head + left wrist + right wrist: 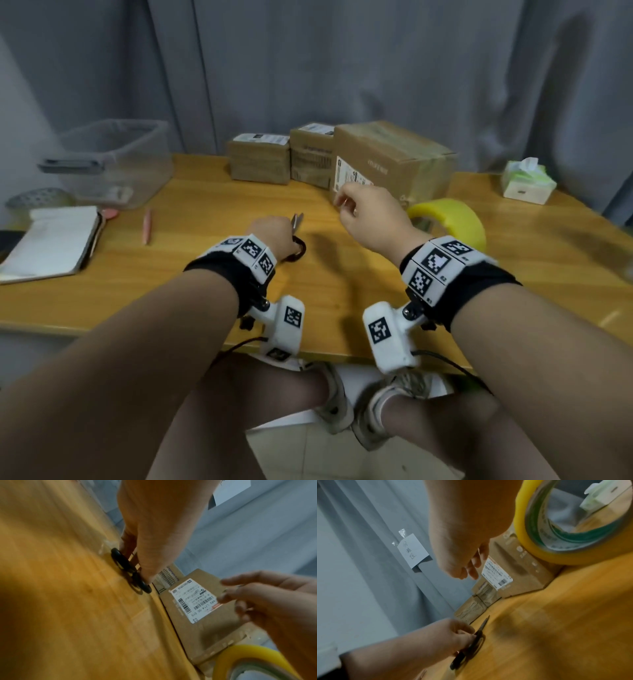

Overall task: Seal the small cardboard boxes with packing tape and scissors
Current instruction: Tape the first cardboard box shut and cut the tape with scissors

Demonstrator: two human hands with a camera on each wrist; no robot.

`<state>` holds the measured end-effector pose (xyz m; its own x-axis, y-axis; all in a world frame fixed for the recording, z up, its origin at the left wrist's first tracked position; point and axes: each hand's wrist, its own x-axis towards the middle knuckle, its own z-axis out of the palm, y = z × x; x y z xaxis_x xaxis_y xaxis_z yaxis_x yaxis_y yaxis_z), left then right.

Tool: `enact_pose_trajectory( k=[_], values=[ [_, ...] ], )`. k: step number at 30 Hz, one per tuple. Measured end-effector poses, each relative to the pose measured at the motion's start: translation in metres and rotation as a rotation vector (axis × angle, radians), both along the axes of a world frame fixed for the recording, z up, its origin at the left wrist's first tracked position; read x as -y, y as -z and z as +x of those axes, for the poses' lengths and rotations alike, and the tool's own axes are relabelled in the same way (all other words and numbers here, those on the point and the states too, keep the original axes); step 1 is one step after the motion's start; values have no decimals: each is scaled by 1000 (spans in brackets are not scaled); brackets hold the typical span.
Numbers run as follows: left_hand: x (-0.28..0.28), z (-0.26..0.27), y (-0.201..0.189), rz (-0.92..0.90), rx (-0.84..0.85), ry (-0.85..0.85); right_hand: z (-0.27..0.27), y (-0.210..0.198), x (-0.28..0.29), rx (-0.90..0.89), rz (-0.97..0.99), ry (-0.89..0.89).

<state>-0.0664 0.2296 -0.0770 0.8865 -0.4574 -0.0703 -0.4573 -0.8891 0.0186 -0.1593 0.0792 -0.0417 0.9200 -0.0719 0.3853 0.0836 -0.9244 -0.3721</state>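
A grey curtain (376, 68) hangs behind the wooden worktop (205, 274). Three brown cardboard boxes (394, 161) line its far edge, and the yellow roll of packing tape (452, 219) stands on edge just before the largest. Mid-worktop, the left hand (274, 233) curls its fingers onto the black-handled scissors (297, 240), which lie flat. The right hand (370, 216) hovers near the largest box, fingers loosely bent, seemingly holding nothing.

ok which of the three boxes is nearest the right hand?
The big box at the row's right end, with a white label on its front; the right hand hovers before it. The two small ones sit further left.
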Motion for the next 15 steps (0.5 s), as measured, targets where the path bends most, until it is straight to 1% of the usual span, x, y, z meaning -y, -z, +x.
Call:
enact_pose_trajectory(
  k=[2, 3, 4, 5, 6, 7, 9, 10, 11, 12, 13, 15],
  values=[
    [0, -1, -3, -68, -76, -42, 3, 10, -4, -92, 109, 17],
    [0, -1, -4, -136, -134, -70, 4, 14, -5, -112, 183, 29],
    [-1, -1, -5, -233, -204, -106, 5, 19, -6, -120, 274, 35],
    [-2, -3, -7, -368, -262, -136, 4, 21, -8, -126, 372, 37],
    [-1, -7, -9, -545, -292, -151, 3, 22, -9, -132, 470, 30],
    [1, -12, -13, -765, -300, -137, 0, 19, -10, -131, 554, 10],
    [10, -22, -29, -1210, -307, -35, -8, 9, -11, -73, 702, -68],
    [16, -28, -40, -1381, -336, 33, -12, 1, -11, -26, 807, -123],
    [23, -34, -52, -1510, -381, 105, -16, -8, -9, 19, 922, -174],
    [30, -40, -63, -1590, -427, 163, -20, -17, -6, 59, 1026, -218],
    [37, -45, -72, -1633, -461, 213, -24, -25, 0, 94, 1089, -244],
    [53, -57, -87, -1619, -471, 284, -34, -37, 19, 121, 1128, -273]
  ],
)
